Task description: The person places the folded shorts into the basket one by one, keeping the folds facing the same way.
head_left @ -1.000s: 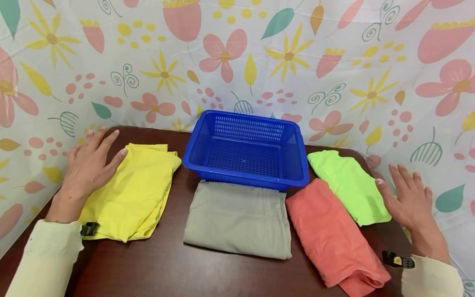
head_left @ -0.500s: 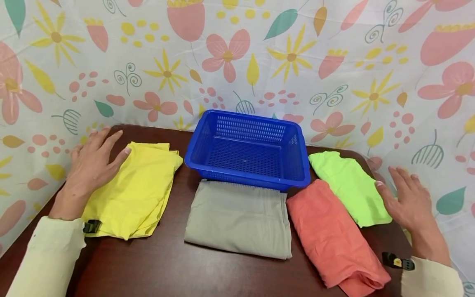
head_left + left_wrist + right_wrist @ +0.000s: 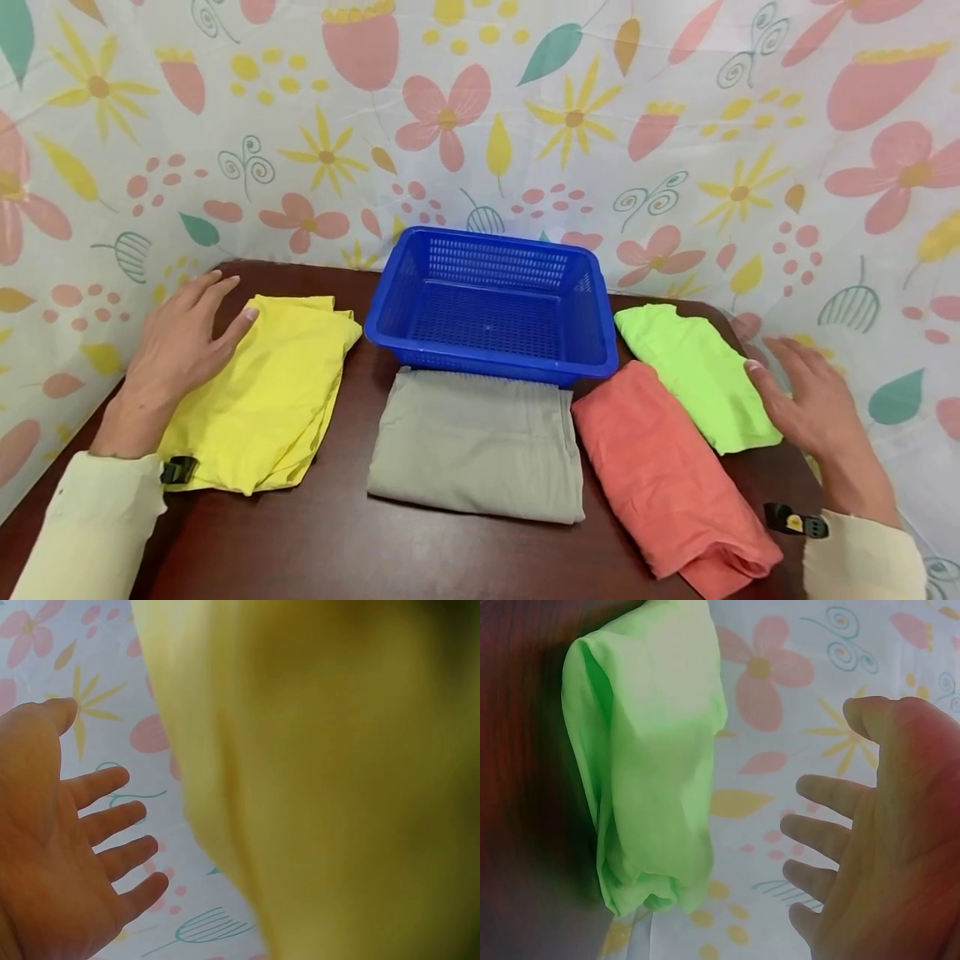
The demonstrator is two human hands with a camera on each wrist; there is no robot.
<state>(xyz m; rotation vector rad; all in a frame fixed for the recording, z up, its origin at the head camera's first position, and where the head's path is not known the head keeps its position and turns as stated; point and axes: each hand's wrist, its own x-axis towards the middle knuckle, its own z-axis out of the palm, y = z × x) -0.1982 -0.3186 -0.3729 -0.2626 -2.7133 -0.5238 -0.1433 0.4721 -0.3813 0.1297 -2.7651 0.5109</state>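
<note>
My left hand is at the left, fingers spread and relaxed, beside the folded yellow cloth and overlapping its left edge in the head view. In the left wrist view its palm holds nothing, and blurred yellow fabric fills the right side. At the right, my right hand has loosely extended fingers, close by the folded neon green cloth. The right wrist view shows a gap between that hand and the green cloth.
A blue plastic basket stands at the back middle of the dark wooden table. Before it lies a folded grey cloth. A rolled coral cloth lies slantwise to its right. A floral curtain hangs behind.
The head view shifts slightly, and the whole scene with it. My right hand edges a little toward the green cloth; the left hand hardly moves. Cloths and basket stay put.
</note>
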